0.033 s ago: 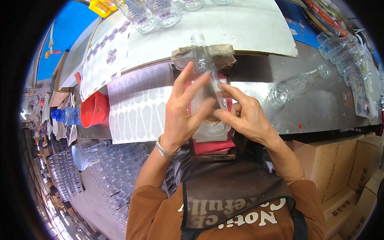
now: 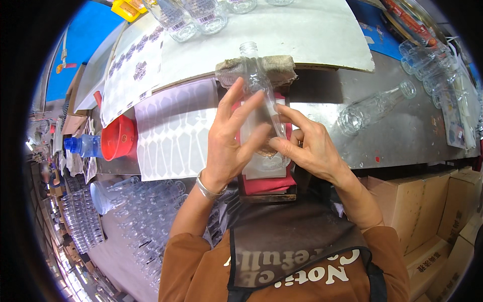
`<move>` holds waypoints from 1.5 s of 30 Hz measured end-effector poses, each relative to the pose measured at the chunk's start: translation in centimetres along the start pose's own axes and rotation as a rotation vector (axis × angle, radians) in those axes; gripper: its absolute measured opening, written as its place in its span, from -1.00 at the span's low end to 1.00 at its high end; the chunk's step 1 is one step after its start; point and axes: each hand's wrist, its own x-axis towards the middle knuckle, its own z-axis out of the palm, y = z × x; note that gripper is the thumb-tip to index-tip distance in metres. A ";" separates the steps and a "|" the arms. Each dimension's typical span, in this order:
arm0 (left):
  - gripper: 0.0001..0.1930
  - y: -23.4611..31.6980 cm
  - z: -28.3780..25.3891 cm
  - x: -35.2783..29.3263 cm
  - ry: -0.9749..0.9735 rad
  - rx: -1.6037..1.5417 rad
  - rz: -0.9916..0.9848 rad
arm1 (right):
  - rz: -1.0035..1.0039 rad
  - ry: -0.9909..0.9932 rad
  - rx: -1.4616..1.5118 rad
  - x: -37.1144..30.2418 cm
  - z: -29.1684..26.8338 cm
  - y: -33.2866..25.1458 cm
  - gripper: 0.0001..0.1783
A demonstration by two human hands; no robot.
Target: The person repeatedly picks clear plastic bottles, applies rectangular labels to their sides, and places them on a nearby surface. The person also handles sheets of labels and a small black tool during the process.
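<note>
A clear glass bottle (image 2: 258, 80) lies in front of me with its threaded neck pointing away. The neck end rests on a rolled beige cloth (image 2: 282, 69), and the body lies over a red pad (image 2: 269, 186) on a small stand. My left hand (image 2: 229, 138) is at the bottle's left side, fingers spread and partly over the glass, the thumb and fingertips somewhat blurred. My right hand (image 2: 312, 146) has its curled fingers and thumb against the bottle's right side. Whether a thin film or label lies under the fingers cannot be made out.
A sheet of clear labels (image 2: 176, 128) lies left of the stand, beside a red cup (image 2: 119, 137). Another bottle (image 2: 375, 108) lies on the metal table at right. Several labelled bottles (image 2: 209, 20) stand on the white board (image 2: 312, 35). Cardboard boxes (image 2: 412, 211) are at lower right.
</note>
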 end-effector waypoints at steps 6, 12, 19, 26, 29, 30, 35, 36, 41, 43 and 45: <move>-0.45 0.3 0.0 0.1 0.007 0.015 -0.011 | 0.021 -0.009 0.014 0.1 0.0 -0.2 -0.25; -0.41 -0.1 0.1 0.3 0.019 0.035 0.024 | 0.046 -0.024 0.071 0.2 -0.1 0.6 -0.26; -0.17 0.2 0.7 -3.2 -0.047 -0.637 -0.335 | 0.118 -0.073 0.207 -1.0 -0.3 1.0 -0.29; -0.18 1.2 1.2 -4.2 -0.063 -0.724 -0.400 | 0.101 -0.047 0.152 -1.1 -0.1 0.8 -0.35; -0.22 0.9 1.1 -4.3 -0.050 -0.755 -0.412 | 0.108 -0.049 0.157 -1.2 0.0 0.7 -0.35; -0.24 0.8 1.1 -4.3 -0.047 -0.773 -0.419 | 0.114 -0.052 0.154 -1.2 -0.1 0.5 -0.36; -0.29 0.7 1.3 -4.3 -0.013 -0.774 -0.456 | 0.092 -0.037 0.150 -1.1 0.0 0.8 -0.36; -0.29 0.7 1.3 -4.3 -0.010 -0.776 -0.447 | 0.087 -0.037 0.153 -1.1 0.0 0.9 -0.36; -0.29 0.8 1.4 -4.3 -0.001 -0.784 -0.460 | 0.091 -0.050 0.172 -1.2 0.0 0.9 -0.35; -0.29 0.8 1.4 -4.3 0.001 -0.781 -0.467 | 0.091 -0.052 0.173 -1.2 -0.1 0.9 -0.35; -0.29 0.9 1.4 -4.2 0.001 -0.776 -0.474 | 0.094 -0.050 0.169 -1.2 0.0 1.0 -0.35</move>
